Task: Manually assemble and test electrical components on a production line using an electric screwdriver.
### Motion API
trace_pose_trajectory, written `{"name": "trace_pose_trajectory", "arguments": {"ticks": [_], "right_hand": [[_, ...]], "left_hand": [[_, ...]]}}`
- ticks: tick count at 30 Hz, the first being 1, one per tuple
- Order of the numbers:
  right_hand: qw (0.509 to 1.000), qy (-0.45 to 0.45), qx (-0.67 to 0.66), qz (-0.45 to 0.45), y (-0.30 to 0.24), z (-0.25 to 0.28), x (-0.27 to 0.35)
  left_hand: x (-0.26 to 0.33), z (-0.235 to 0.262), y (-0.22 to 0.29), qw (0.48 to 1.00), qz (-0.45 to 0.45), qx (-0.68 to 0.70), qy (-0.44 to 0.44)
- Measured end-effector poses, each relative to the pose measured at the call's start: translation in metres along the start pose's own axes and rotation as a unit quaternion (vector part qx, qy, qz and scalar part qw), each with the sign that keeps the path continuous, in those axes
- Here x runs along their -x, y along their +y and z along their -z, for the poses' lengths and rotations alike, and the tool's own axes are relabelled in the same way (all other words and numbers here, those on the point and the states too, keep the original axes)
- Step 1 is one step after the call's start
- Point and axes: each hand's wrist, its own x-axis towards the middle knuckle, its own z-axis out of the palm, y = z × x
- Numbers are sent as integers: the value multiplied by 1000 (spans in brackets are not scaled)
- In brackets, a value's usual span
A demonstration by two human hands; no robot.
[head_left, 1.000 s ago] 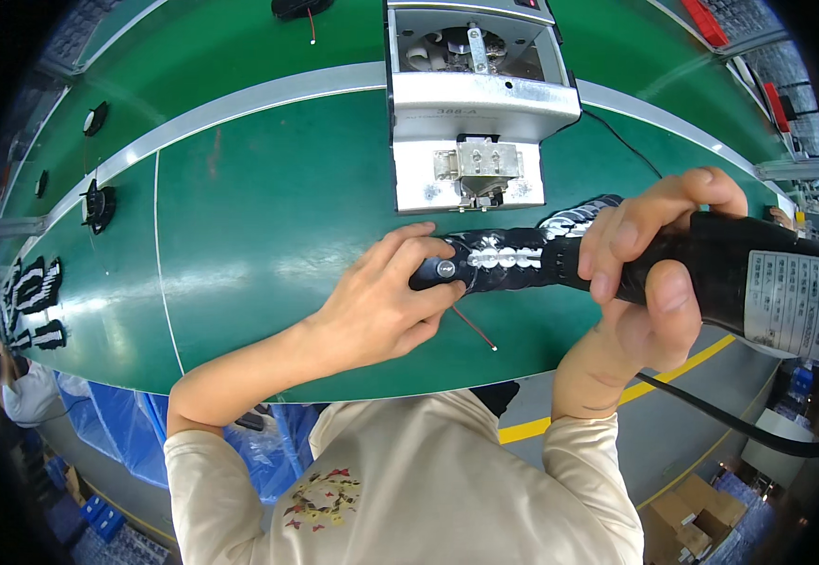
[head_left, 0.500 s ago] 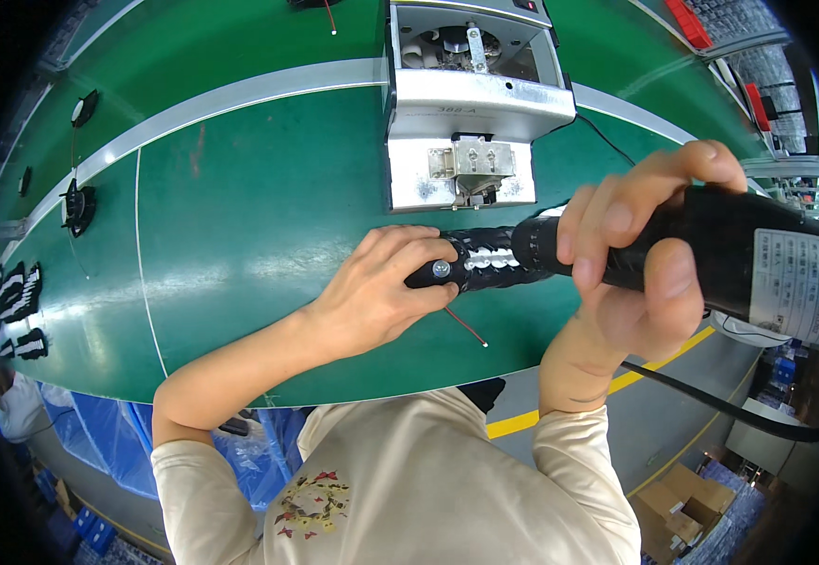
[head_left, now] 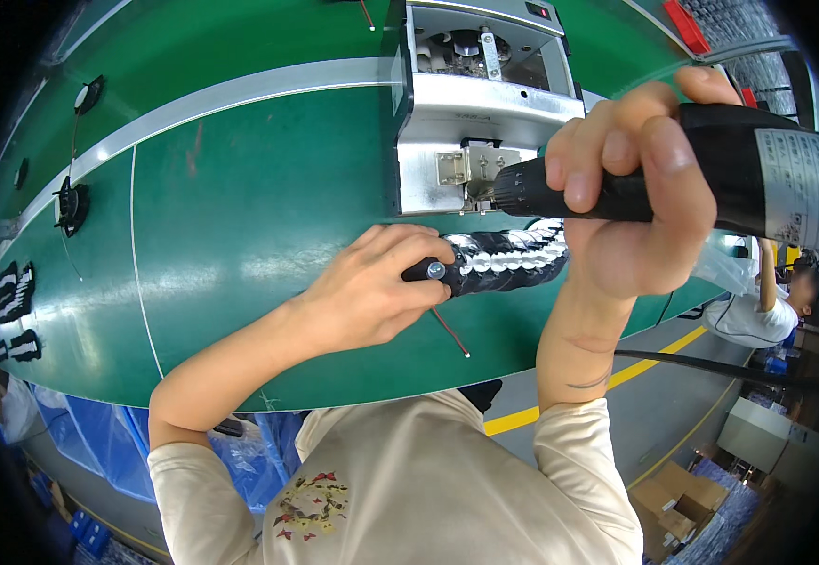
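Observation:
My left hand [head_left: 372, 287] lies on the green table, its fingers closed round the near end of a long black part with a shiny white, ribbed strip [head_left: 513, 264]. A small silvery round piece [head_left: 437, 270] shows between thumb and forefinger. A thin red wire [head_left: 449, 331] runs out by that hand. My right hand [head_left: 631, 188] is wrapped round a black electric screwdriver [head_left: 527, 188], held level above the part. The screwdriver's nose overlaps the front of a metal screw feeder [head_left: 433, 193]; its bit is hidden, so contact cannot be told.
A dark cable [head_left: 739, 369] trails at the right. Small black wired parts [head_left: 72, 207] and black-and-white pieces [head_left: 16, 299] lie on the left of the green table [head_left: 212, 198]. Another person [head_left: 758, 315] is at the far right. Cardboard boxes [head_left: 678, 499] stand on the floor.
My right hand has raised the screwdriver off the black-and-white part, up and away to the screw feeder's front. My left hand keeps its hold, nearly still.

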Motion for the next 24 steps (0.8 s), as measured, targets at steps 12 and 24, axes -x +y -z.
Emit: {"name": "trace_pose_trajectory", "arguments": {"ticks": [12, 24], "right_hand": [[1000, -11, -12, 7, -8, -5, 34], [999, 21, -10, -31, 10, -17, 59]], "left_hand": [[7, -14, 5, 997, 23, -7, 69], [5, -6, 2, 998, 28, 21, 52]]}}
